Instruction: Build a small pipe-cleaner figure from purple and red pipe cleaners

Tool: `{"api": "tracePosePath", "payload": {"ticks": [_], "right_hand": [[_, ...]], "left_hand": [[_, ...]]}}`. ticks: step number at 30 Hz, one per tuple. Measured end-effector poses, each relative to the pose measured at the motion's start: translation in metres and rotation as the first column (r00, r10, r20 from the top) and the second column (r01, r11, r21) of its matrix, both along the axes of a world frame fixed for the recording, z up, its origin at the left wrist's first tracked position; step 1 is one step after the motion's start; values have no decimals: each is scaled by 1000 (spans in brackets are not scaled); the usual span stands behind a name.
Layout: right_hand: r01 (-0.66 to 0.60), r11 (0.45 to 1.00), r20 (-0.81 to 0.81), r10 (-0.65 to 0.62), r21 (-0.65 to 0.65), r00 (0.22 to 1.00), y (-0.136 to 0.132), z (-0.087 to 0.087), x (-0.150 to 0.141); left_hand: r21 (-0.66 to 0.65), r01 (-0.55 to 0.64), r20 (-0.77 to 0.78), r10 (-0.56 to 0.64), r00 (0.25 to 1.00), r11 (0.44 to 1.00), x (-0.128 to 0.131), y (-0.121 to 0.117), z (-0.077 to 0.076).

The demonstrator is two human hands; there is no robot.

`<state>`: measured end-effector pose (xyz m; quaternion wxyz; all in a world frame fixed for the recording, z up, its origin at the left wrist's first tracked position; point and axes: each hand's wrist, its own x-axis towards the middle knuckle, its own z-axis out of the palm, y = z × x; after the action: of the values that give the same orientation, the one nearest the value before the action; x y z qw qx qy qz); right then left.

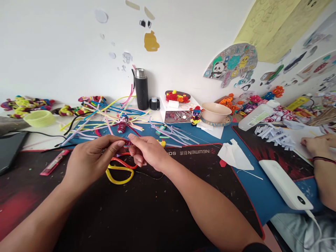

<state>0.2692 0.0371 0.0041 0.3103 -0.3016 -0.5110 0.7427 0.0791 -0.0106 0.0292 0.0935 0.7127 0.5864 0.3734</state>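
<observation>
My left hand (96, 154) and my right hand (148, 148) meet over the black desk mat, both closed in a pinch. Between their fingertips is a dark red pipe cleaner (128, 142), mostly covered by the fingers. Just beyond them stands a small pipe-cleaner doll (122, 124) with a dark red body; a dark red strand slants from it toward my right hand, and I cannot tell whether it joins the held piece. Under my right hand lie scissors with yellow and orange-red handles (120, 181), their blades hidden.
Loose coloured pipe cleaners (105, 113) are heaped behind my hands, near a black thermos (141, 90). A pink packet (54, 162) lies left. On the right are a beige bowl (216, 112), crumpled tissue (235, 155), a white power bank (285, 185) and another person's hands (319, 145).
</observation>
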Motion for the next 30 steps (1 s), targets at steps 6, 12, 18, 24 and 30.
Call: {"api": "tracePosePath", "payload": {"ticks": [6,12,18,24,30], "right_hand": [[47,975,69,-63,219,996,-4,-2,1],[97,908,155,-173,407,973,-7,-1,2],[84,906,188,-175,416,966,-3,-2,3],[94,907,171,-178,410,969,-3,-5,2],[87,943,90,-122,321,988,-3,-4,0]], "left_hand": [[-109,-39,172,57,983,993,6,1,7],[-254,116,383,-10,924,960,13,8,5],[-313,160,487,13,873,936,9,9,4],[-322,171,471,1,882,931,6,8,3],[-282,177,557,10,831,943,9,10,-2]]}}
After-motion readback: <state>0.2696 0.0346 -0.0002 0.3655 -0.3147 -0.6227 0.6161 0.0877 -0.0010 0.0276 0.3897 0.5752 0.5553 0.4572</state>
